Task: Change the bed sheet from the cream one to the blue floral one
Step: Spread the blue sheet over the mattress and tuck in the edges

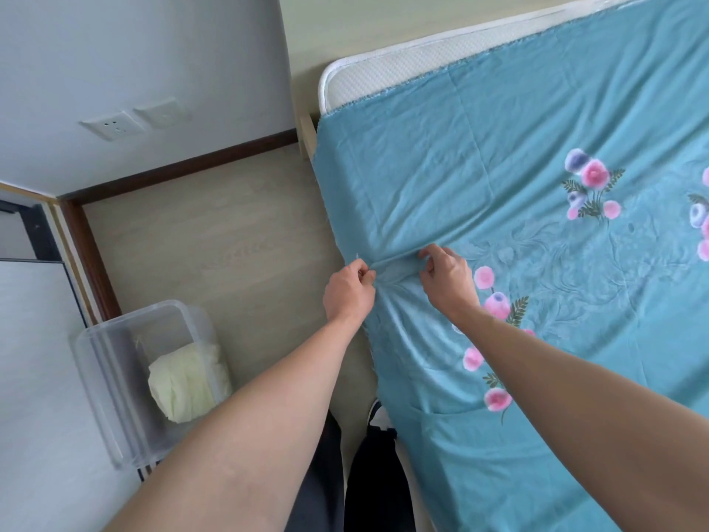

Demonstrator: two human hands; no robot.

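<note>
The left hand (348, 291) pinches the side edge of the teal-blue cotton bed sheet printed with pink and purple flowers (498, 178), thumb and curled fingers closed on the cloth where it folds over the side of the bed. Just beside it, to its right, the right hand (445, 278) grips a raised ridge of the same sheet, fingers bent down into the fabric. A short taut fold of cloth runs between the two hands.

Beyond the hands the blue floral sheet lies spread across the bed, creased, with flower clusters to the right of the right hand and under the right forearm. At the far end, well past both hands, a strip of the white quilted mattress (368, 80) shows uncovered beside the sheet's frayed edge.

Down and to the left of the left hand, on the pale wood-look floor (230, 232), stands a clear plastic storage box (115, 370) holding the bundled cream bed sheet (180, 385). Farther left and above, on the grey wall, sit a white power socket (113, 125) and a white switch plate (163, 112); neither bears readable writing, and no brand or label can be read anywhere in view. Below the forearms, dark trouser legs (380, 474) stand close against the bedside.
</note>
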